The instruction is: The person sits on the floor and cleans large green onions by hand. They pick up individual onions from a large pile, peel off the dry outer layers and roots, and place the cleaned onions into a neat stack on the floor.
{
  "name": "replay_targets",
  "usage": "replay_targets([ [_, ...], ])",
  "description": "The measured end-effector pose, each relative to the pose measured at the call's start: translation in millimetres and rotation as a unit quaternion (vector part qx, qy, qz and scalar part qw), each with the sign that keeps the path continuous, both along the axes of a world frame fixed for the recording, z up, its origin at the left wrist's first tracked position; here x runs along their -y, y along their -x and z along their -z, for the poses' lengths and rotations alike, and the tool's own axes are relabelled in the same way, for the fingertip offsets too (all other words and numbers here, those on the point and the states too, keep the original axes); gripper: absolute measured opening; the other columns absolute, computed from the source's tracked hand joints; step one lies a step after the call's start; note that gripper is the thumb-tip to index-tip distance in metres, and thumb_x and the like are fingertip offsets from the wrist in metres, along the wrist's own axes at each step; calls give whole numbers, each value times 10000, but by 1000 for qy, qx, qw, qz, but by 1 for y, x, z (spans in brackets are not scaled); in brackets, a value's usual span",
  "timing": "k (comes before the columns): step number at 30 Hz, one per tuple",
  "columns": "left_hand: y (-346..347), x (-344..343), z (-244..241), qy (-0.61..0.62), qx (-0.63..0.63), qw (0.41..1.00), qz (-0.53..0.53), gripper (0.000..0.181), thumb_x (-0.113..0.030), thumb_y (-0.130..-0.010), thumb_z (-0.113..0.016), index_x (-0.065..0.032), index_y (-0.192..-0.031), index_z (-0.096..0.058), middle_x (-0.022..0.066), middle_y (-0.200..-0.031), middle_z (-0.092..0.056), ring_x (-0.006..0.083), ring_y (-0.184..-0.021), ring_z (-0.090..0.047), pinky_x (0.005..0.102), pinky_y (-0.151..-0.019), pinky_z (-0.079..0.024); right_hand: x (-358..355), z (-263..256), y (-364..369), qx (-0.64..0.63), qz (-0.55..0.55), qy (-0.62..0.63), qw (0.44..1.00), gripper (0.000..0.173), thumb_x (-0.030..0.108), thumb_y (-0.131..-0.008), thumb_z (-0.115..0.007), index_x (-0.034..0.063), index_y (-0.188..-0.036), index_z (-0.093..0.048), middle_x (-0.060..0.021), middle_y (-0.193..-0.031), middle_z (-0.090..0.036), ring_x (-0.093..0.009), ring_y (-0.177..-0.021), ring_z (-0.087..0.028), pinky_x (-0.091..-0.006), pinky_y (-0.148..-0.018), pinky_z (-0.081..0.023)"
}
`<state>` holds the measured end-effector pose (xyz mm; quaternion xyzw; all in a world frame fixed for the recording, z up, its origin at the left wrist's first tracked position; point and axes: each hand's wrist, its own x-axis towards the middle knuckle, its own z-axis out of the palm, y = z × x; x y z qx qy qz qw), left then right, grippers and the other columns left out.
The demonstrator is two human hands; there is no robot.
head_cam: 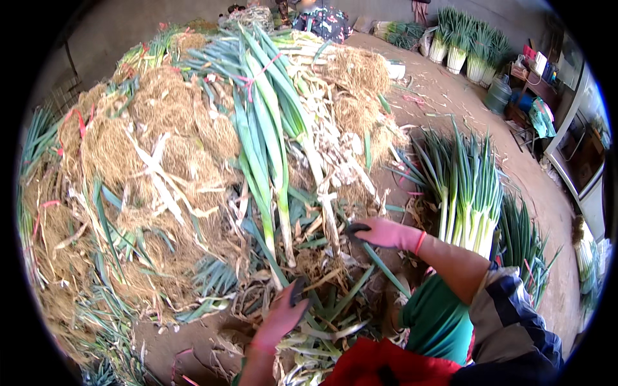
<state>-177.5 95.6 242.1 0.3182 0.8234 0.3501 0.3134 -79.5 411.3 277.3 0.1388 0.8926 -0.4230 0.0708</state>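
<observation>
My left hand [284, 312], in a pink glove with dark fingertips, is low in front of the pile, its fingers apart. It is right beside the pale lower end of a long green onion stalk [270, 243]. My right hand [381, 232], gloved alike, hovers by the pile's near right edge with fingers bent. A loose green leaf [386, 270] runs below it; whether the fingers touch it is unclear. Several large green onions [263, 116], crossed by pink twine [249, 83], lie on the pile with white ends towards me.
A big heap of fibrous brown roots [159, 103] spreads ahead and left. Trimmed green onions [466, 193] stand at my right. Upright bundles [456, 46] line the far wall, near a large water bottle [497, 94]. Another person [323, 21] is behind the heap. Leaf scraps [333, 333] litter the ground.
</observation>
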Motion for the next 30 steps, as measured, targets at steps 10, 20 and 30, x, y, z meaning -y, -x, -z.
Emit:
replay_targets([
  [10,-37,-191,149,-95,10,979,-177,686,-422,-835,-600,-113,-1388,-338,248,-1215,-525,440,-1060,-526,478,-890,-423,-24,9,-14,-120,110,124,979,316,215,-894,-520,42,-1152,-577,-137,-1041,-645,-216,-951,-609,-309,-869,-452],
  [20,-187,9,14,-87,-2,995,-55,552,-223,-768,-702,-4,-1226,-487,163,-949,-636,277,-813,-625,372,-730,-499,18,-8,25,-112,235,520,813,397,340,-905,-583,41,-1161,-537,-19,-921,-582,-125,-739,-544,-284,-665,-471],
  [30,-235,172,-31,-45,-99,985,-132,501,-142,-725,-727,-55,-1184,-545,135,-720,-630,254,-590,-601,371,-529,-469,90,-72,-11,-162,-117,352,915,346,166,-805,-690,17,-1105,-601,-58,-947,-647,-158,-842,-619,-287,-739,-511],
])
